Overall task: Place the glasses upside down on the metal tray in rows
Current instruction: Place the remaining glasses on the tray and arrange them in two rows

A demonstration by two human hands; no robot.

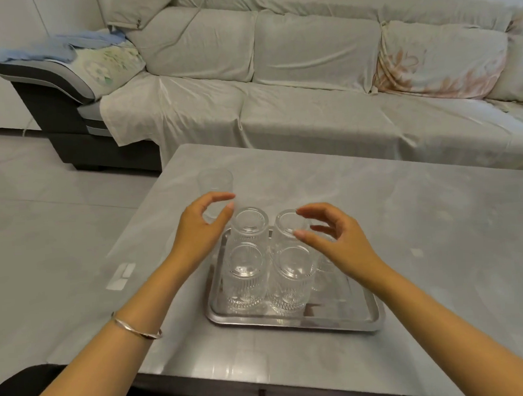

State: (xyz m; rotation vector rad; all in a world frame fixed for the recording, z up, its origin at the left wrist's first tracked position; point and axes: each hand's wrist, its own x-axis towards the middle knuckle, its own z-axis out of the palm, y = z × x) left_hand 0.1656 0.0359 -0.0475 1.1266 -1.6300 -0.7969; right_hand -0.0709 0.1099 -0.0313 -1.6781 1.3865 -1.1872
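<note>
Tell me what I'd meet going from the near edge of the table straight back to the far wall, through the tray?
Near table edge → metal tray → front row of upturned glasses → back row of glasses → lone glass off the tray → bare tabletop → covered sofa.

We are seeing a bright, evenly lit room with soft, diffuse light that is leaving hardly any hard shadows. The glossy grey marble-look table [407, 220] is reflecting pale window-shaped patches near its left edge and along its near edge. The shiny rectangular metal tray [294, 321] is throwing glare along its near rim, and the clear ribbed glasses [291, 275] are catching small highlights. The wide lens is bending the long sofa draped in beige cloth [308, 74] at the frame's edges. The focus is staying fairly sharp, softening slightly toward the corners.
</note>
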